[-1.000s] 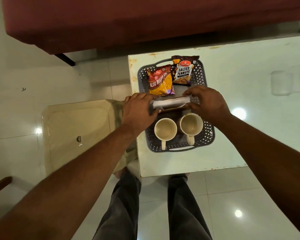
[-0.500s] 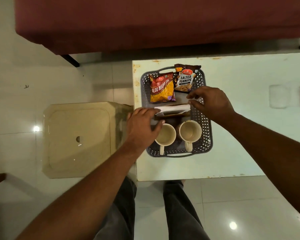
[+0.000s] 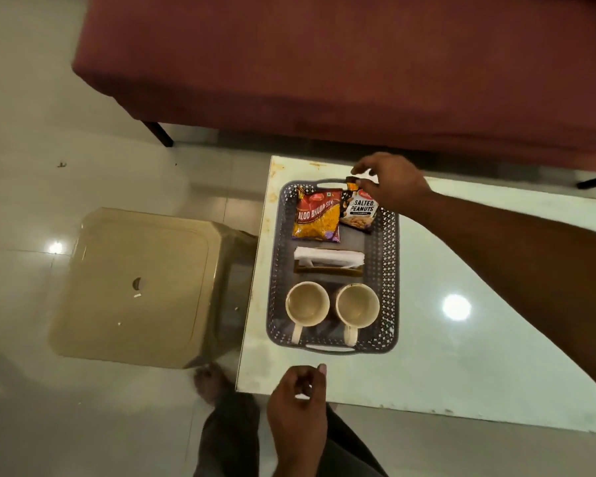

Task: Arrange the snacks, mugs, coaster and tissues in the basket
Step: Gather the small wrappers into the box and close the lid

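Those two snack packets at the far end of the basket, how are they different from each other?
The Aloo Bhujia packet is red and yellow; the Salted Peanuts packet is dark brown with a white label. The Aloo Bhujia packet looks bigger. It lies untouched, while the right hand pinches the Salted Peanuts packet's top corner. Both sit side by side, touching, in the grey basket, labels facing up.
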